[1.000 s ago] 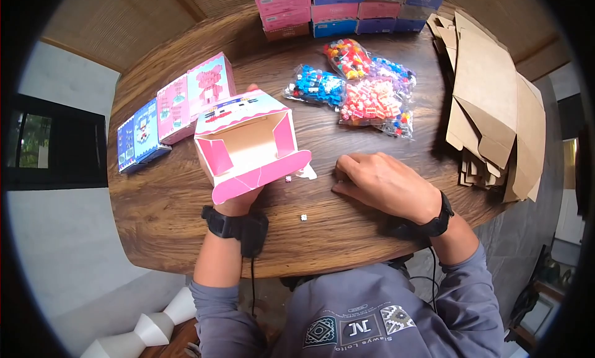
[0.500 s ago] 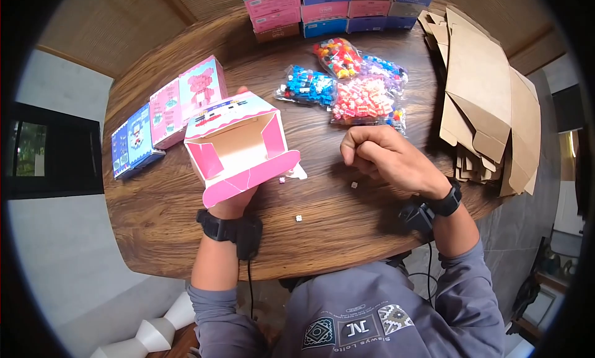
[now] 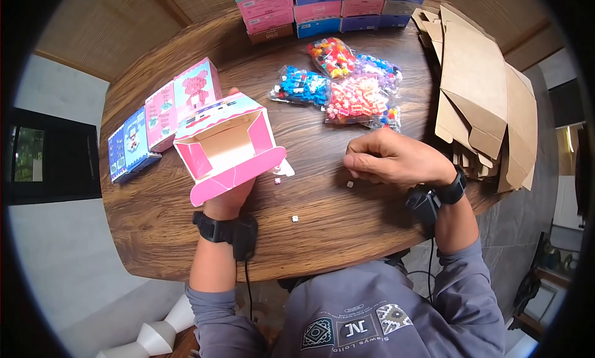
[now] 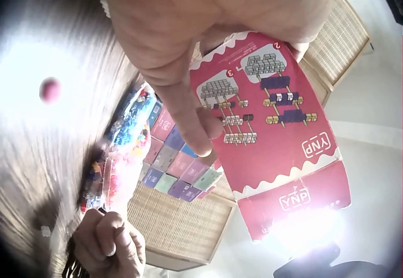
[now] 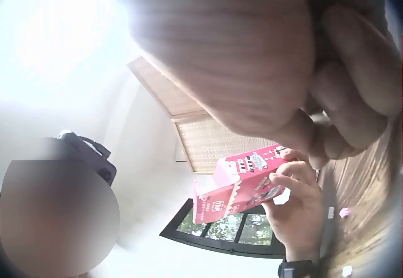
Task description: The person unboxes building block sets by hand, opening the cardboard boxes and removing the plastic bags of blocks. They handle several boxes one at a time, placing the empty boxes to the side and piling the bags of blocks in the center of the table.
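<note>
My left hand (image 3: 228, 197) grips a pink toy-brick box (image 3: 240, 176) from below and behind, its open end and pink flap facing me. In the left wrist view the thumb lies against the box's red side (image 4: 277, 152), printed with building steps. My right hand (image 3: 400, 158) is held above the table with its fingers curled in; I cannot tell whether a small piece is inside. Just below it lies a small white piece (image 3: 350, 184). Another white piece (image 3: 295, 218) and a pinkish one (image 3: 277, 181) lie between the hands, near a white scrap (image 3: 285, 168).
Several clear bags of colored bricks (image 3: 357, 99) lie beyond the hands. Pink boxes (image 3: 193, 88) and a blue box (image 3: 131, 144) lie at the left. Stacked boxes (image 3: 319, 11) stand at the back, and flattened brown cardboard (image 3: 474, 91) is piled at the right.
The right hand has lifted from the tabletop and its fingers have curled inward, uncovering a small white piece. The left hand still holds the box; the view has shifted slightly.
</note>
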`<state>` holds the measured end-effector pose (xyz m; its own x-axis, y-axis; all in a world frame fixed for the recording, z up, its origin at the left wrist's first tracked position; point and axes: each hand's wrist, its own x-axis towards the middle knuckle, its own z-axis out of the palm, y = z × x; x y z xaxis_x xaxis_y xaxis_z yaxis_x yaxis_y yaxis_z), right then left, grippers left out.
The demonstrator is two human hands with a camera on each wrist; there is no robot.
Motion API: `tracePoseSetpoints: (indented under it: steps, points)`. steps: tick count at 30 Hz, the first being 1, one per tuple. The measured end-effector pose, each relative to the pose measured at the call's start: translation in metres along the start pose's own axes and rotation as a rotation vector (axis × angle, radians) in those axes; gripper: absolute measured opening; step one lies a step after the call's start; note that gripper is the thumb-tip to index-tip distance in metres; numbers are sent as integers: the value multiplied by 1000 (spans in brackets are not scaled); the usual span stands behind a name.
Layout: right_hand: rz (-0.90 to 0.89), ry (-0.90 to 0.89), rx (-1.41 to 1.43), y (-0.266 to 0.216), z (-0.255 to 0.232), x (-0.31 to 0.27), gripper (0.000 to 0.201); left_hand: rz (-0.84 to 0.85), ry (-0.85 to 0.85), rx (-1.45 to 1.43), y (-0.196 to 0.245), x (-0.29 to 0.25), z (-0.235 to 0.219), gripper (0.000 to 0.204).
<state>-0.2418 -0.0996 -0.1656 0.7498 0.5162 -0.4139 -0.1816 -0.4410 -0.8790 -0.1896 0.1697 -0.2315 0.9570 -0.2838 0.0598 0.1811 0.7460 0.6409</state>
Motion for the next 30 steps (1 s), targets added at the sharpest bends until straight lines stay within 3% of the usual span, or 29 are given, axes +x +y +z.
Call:
tracePoseSetpoints:
  steps: [2,8,17,20,26,29,30]
  points:
    - [-158,14,-72,10,0,1,29,5,-15,-1,0,1,-2,78]
    - [-148,1,-338,11,-1,1,23,-10,-9,1,0,0,-3,81]
    - [-202,78,-434,19,6,4,22,-50,-46,-66,3,0,-2,81]
    - [-158,71,-414,9,7,3,21,-20,-31,-8,2,0,-3,81]
    - [-239,45,-421,20,13,7,19,-8,-38,-6,2,0,-1,81]
    - [-183,21,-301,9,15,9,15,13,-59,44,2,1,-8,82]
    - [-124,-2,-92,6,17,9,14,19,-65,69,2,1,-10,82]
